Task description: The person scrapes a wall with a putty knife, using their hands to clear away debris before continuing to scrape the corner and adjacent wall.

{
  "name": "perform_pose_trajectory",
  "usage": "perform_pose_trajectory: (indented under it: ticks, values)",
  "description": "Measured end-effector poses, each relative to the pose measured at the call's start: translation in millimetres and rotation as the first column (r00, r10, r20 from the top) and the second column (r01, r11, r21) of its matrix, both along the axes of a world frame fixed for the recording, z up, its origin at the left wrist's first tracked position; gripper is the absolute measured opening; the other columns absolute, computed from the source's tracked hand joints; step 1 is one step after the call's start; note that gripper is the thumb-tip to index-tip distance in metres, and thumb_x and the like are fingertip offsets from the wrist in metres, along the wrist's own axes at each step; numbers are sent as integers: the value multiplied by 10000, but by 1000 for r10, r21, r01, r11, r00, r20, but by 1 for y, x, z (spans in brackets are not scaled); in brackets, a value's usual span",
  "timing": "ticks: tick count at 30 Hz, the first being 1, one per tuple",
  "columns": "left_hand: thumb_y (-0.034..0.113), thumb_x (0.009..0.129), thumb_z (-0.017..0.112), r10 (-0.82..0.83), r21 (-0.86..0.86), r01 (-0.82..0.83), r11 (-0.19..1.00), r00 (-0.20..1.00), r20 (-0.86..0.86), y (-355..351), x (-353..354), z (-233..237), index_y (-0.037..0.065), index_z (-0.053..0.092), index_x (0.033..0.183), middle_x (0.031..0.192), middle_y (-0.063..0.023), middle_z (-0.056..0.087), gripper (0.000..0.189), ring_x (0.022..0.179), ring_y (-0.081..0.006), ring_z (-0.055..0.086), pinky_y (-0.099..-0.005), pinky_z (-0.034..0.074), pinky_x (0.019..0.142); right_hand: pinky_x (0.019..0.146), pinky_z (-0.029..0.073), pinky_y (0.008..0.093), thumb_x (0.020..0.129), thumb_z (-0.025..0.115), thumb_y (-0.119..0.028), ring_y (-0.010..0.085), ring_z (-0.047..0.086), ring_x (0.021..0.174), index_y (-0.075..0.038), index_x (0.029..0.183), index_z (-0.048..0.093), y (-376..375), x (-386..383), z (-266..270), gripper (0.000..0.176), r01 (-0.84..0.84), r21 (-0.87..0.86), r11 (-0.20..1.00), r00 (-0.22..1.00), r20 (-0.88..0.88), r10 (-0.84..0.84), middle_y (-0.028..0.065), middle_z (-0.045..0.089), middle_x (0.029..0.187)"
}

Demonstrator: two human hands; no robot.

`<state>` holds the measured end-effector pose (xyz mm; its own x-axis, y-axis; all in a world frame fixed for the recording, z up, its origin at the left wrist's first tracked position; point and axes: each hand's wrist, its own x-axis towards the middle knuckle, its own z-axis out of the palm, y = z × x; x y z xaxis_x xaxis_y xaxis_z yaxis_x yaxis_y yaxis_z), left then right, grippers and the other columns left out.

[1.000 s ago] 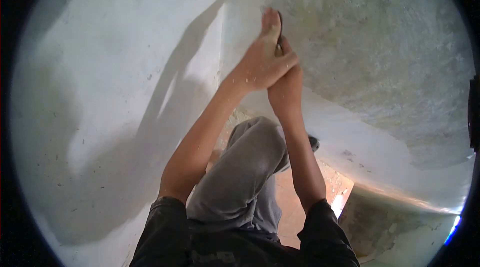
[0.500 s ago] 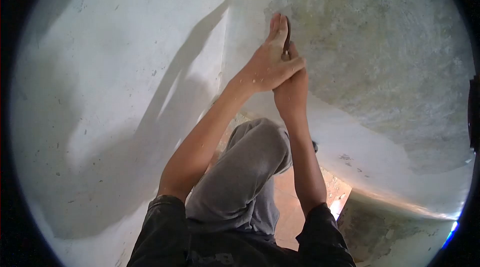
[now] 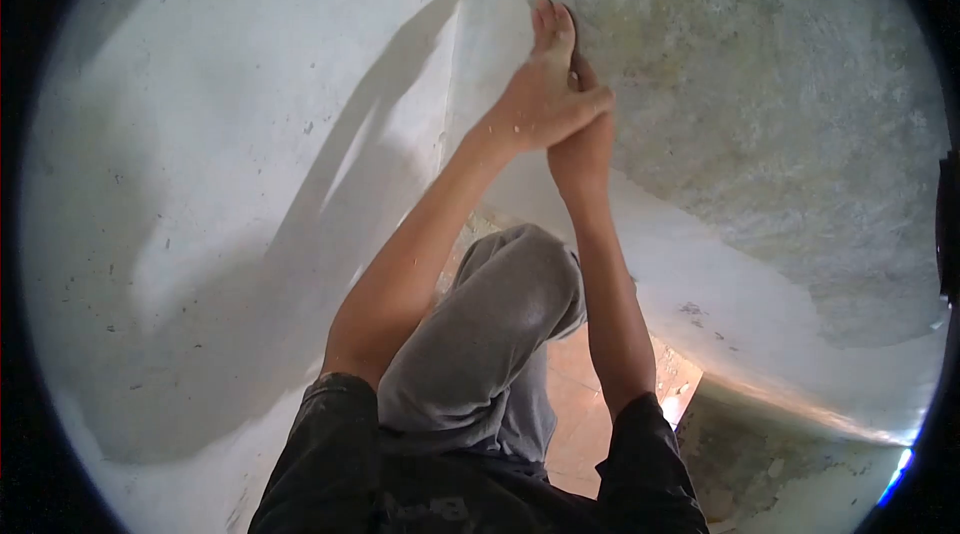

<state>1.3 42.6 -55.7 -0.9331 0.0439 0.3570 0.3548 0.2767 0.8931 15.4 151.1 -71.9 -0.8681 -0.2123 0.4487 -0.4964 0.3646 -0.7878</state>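
The left hand (image 3: 540,99) reaches up to the inner corner of the wall. Its fingers (image 3: 553,29) are stretched straight and lie close side by side, not curled around anything, with their tips at the edge where the smooth white plaster coat (image 3: 250,154) meets the rough grey-green bare wall surface (image 3: 760,84). Its thumb crosses over the right hand (image 3: 582,149), which sits just under and behind the left hand and touches it. The right hand's fingers are hidden by the left hand, so whether they are spread or clamped cannot be told. A thin dark edge (image 3: 574,24) shows just beside the left fingertips, on the bare-wall side, too slim to tell what it is. Below the right wrist a broad white plastered band (image 3: 700,284) runs across the foot of the rough surface. Beneath both forearms, well apart from the fingers, a bent knee in grey cloth trousers (image 3: 500,344) rises over a reddish floor (image 3: 575,414).
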Motion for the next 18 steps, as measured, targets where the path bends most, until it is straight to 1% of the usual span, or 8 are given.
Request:
perform_pose_trajectory:
  ticks: [3,5,6,8,9,11,14,18]
  values:
    - [459,825,611,-25,13,25,1000,1000,-19,-7,0,7,-92,10,1480,1568,-266,-26,1047,1470,-330,4,-409,145,1187,846,463,289,916,506,-30,190,595,988,44,1361,438,-13,-5,9,456,-36,38,999,992,-123,40,169,641,1121]
    - [456,830,613,-62,10,62,998,998,-10,-13,4,5,-87,8,1482,1569,-261,-27,1042,1471,-327,5,-404,149,1186,859,469,299,913,512,-28,199,596,1008,49,1363,432,-17,14,25,463,83,28,996,981,175,-86,168,635,1134]
    - [456,835,610,-40,4,40,999,999,-18,-11,2,5,-89,18,1482,1569,-262,-17,1032,1471,-327,2,-405,145,1186,859,469,299,913,512,-28,199,596,1008,49,1363,432,-16,14,15,463,80,33,996,979,187,-85,168,635,1134]
    - [456,841,607,-25,0,25,1000,999,-38,-8,1,3,-91,28,1481,1569,-262,-8,1022,1471,-327,-2,-406,141,1185,764,488,288,923,516,-53,164,599,930,42,1359,440,-14,5,-4,453,16,-27,1000,993,-118,-19,141,645,1089]
    - [460,840,611,-45,-27,43,999,997,-57,-7,3,0,-92,35,1481,1569,-263,1,1024,1471,-323,-4,-406,141,1185,764,488,288,923,516,-53,164,599,930,42,1359,440,-14,5,4,453,15,-29,999,992,-128,-19,141,645,1089]
    - [464,838,615,-50,-48,46,998,996,-76,-14,1,3,-93,41,1481,1569,-263,11,1026,1472,-319,-5,-407,141,1184,677,480,259,931,516,-64,123,588,868,33,1368,439,-14,14,20,455,-3,-121,993,985,170,24,115,648,1057]
    - [484,846,609,-68,61,67,996,998,13,-13,2,6,-84,50,1486,1566,-270,19,1023,1471,-323,-10,-403,135,1184,661,465,227,933,508,-53,97,577,863,30,1359,451,-9,-5,-6,438,47,57,997,999,-9,-47,117,651,1055]
    - [455,839,623,-72,-14,71,997,996,-49,-18,5,5,-107,55,1477,1559,-293,13,1022,1471,-326,-4,-395,199,1164,625,451,241,920,508,-25,89,558,810,42,1320,476,-22,6,18,407,5,-121,993,992,124,10,109,644,989]
